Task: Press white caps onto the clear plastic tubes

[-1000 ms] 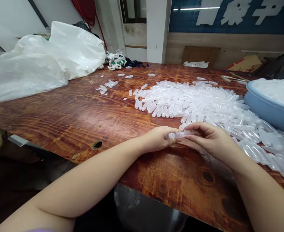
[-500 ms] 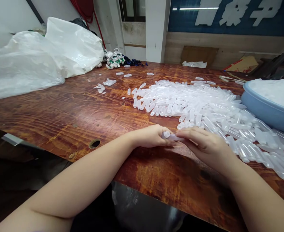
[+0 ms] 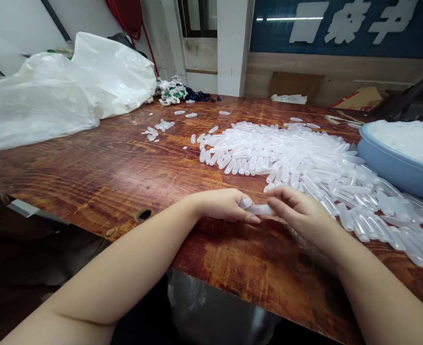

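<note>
My left hand (image 3: 223,203) is closed around small translucent white plastic tubes, just above the near part of the table. One short tube end (image 3: 245,203) sticks up between its thumb and forefinger. A longer plastic tube (image 3: 260,209) lies sideways from that grip toward my right hand (image 3: 305,213). The thumb and fingertips of my right hand close on this tube's right end. How many tubes sit inside the left palm is hidden. Just beyond both hands spreads a large pile of similar tubes (image 3: 269,143), which reaches along the right side.
A blue basin (image 3: 394,160) full of white pieces stands at the right. Large white plastic bags (image 3: 114,76) lie at the back left, beside white-green and dark blue small parts. The brown wooden table (image 3: 89,177) has a round hole (image 3: 143,214) near its front edge.
My right hand's fingers have lifted and curled, and more of the sideways tube shows between the hands. The left hand stays almost in place. The camera view has tilted slightly upward.
</note>
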Available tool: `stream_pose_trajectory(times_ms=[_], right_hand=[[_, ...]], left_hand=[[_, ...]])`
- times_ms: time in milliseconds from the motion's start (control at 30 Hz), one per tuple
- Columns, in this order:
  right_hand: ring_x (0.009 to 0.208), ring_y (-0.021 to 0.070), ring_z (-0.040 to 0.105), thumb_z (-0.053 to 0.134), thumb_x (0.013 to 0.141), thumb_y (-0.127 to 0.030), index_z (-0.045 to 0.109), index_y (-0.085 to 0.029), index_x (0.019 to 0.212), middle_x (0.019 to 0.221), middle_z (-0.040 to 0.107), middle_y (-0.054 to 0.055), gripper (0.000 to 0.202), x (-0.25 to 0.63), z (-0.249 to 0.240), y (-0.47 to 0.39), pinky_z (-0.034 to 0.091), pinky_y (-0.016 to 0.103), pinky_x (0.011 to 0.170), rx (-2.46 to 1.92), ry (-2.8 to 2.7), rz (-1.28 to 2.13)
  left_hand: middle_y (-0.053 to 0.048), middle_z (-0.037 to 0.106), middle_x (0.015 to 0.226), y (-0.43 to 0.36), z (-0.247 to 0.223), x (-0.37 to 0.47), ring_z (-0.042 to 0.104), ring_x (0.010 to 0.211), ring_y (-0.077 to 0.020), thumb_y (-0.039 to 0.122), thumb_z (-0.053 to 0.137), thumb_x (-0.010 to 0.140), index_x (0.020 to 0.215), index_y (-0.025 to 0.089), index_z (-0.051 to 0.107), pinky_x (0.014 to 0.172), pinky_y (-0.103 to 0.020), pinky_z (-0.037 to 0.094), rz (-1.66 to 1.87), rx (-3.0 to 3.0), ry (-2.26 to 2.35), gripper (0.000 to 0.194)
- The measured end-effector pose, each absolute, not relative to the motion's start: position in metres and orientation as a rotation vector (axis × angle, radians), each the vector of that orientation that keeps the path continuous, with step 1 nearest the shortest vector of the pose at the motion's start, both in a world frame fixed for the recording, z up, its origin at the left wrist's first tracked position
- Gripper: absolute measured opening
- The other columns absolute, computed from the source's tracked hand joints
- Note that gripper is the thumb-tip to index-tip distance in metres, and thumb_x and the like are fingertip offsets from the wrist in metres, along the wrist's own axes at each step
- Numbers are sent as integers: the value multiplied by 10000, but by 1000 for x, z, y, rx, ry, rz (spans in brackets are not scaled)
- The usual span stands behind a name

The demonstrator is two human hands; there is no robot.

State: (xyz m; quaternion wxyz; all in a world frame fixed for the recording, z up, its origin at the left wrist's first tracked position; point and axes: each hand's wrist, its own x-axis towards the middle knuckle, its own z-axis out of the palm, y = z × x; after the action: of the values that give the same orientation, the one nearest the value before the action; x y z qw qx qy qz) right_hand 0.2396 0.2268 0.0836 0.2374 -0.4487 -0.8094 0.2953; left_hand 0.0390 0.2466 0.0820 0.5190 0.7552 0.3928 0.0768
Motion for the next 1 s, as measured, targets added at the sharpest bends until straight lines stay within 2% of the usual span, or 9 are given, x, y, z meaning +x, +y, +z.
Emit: stream_pose_trajectory(times_ms=[67,167,200,333,400,500,600,800,1000], right_hand=[[726,136,575,475,804,-433,564,-208,930,838,618,22,274,241,85,227,435,226,614,-1126,-2274,812],[613,132,528,362,855,-402,540,-186,690,662,574,23,325,241,86,228,399,242,564,-1251,-2359,680],[603,133,521,348,858,-410,533,-184,698,657,570,25,333,241,87,228,393,243,553,-1271,-2349,695],[772,142,557,447,817,-370,532,-205,941,897,609,29,224,237,86,226,410,235,644,-1127,-2334,859],[700,142,542,419,823,-377,537,-195,810,776,596,21,217,233,82,226,388,242,610,-1251,-2304,821],[478,118,439,265,857,-474,452,-186,596,521,462,-7,431,226,74,228,328,247,499,-1547,-2061,1041],[423,105,374,193,858,-506,369,-190,501,450,378,-19,509,223,71,232,305,247,483,-1632,-1919,1248],[665,155,476,296,843,-417,432,-191,683,696,528,27,308,222,81,227,320,262,599,-1450,-2256,647],[720,196,530,169,865,-362,495,-163,628,705,575,83,448,206,71,228,338,290,636,-1776,-2080,878]], left_hand=[[47,417,556,247,81,39,377,507,-83,471,580,707,699,152,550,492,-205,292,134,1815,907,321],[49,395,550,248,81,38,359,505,-80,480,584,703,685,151,529,478,-205,273,139,1818,890,334],[50,392,546,248,80,37,357,501,-80,486,584,702,681,152,520,473,-205,271,155,1805,885,341],[52,378,547,248,78,37,350,486,-76,493,573,711,698,154,514,453,-198,266,200,1742,886,344],[45,400,568,246,77,39,361,506,-76,473,558,727,709,147,542,475,-195,283,231,1801,903,327],[27,491,633,242,76,46,427,577,-94,390,537,749,765,141,587,552,-202,335,296,1910,976,254],[12,556,694,238,74,52,479,643,-115,281,531,738,787,142,596,607,-209,363,364,1964,1049,161],[35,508,622,239,71,50,448,579,-96,326,520,749,739,140,559,559,-194,361,404,1940,988,190],[-18,625,787,237,73,55,548,713,-144,214,448,787,854,139,600,666,-225,416,373,2119,1037,182]])
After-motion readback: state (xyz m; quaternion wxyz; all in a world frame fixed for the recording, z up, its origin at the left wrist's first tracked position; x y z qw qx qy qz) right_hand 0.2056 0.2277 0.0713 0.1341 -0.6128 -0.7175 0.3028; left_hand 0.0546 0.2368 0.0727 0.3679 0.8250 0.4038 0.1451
